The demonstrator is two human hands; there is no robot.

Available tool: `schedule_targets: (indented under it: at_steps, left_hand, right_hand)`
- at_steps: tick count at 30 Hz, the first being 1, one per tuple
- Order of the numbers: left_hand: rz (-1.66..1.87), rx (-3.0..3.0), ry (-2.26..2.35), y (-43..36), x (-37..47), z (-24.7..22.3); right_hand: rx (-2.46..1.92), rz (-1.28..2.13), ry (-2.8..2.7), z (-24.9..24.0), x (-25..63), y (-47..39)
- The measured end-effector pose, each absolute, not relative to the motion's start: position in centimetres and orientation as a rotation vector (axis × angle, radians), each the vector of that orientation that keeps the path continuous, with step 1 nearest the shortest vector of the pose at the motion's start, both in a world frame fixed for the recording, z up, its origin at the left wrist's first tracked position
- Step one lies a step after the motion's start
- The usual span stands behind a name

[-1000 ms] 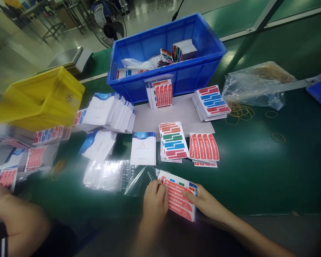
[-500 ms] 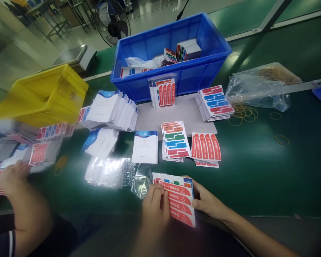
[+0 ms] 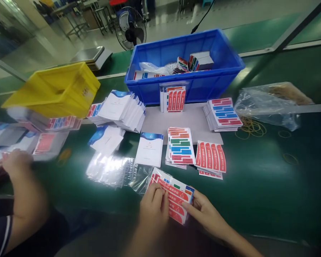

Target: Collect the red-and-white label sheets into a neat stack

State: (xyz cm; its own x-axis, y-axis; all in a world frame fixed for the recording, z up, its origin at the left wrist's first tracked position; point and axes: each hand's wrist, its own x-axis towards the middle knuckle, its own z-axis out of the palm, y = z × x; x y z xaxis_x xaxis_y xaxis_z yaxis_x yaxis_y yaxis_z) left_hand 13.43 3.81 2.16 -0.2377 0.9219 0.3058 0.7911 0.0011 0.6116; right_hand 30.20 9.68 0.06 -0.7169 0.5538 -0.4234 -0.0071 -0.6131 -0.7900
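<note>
Both of my hands hold a small stack of sticker sheets [image 3: 175, 200] with red labels on top, low over the green table near its front edge. My left hand [image 3: 153, 207] grips the stack's left side, thumb on top. My right hand [image 3: 203, 210] holds its right edge. The far end of the stack sits inside the mouth of a clear plastic bag [image 3: 141, 176] that lies flat on the table.
Beyond the hands lie a white booklet [image 3: 149, 149], colourful sticker stacks [image 3: 180, 146], red label sheets [image 3: 210, 156], a blue crate [image 3: 187, 64], a yellow bin [image 3: 56, 87], loose bags [image 3: 109, 169] and rubber bands [image 3: 251, 126]. Another person's hand [image 3: 14, 164] works at the left.
The stack has tilted and slid further into the bag's mouth. The camera view has shifted, so everything sits lower and to the right. The other person's hand moved slightly.
</note>
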Motion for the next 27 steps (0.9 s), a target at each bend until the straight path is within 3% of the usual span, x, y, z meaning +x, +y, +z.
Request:
schedule_targets:
  at_steps: [8,17,22,27]
  left_hand:
    - [1.148,1.721,1.952,3.4,13.4,3.0]
    - [1.085,1.836,1.652,3.1,15.0,2.8]
    - [1.074,1.707,1.716,5.7,12.1,4.9]
    - [0.865,1.449,1.387,10.1,10.1,7.1]
  right_hand:
    - [-0.717,2.495,-1.106,-0.1,30.0,10.5]
    - [-0.980,2.363,-1.180,0.0,27.9,10.4]
    - [-0.937,2.242,-1.511,1.8,28.0,13.0]
    - [-0.821,2.106,-1.804,4.2,28.2,16.3]
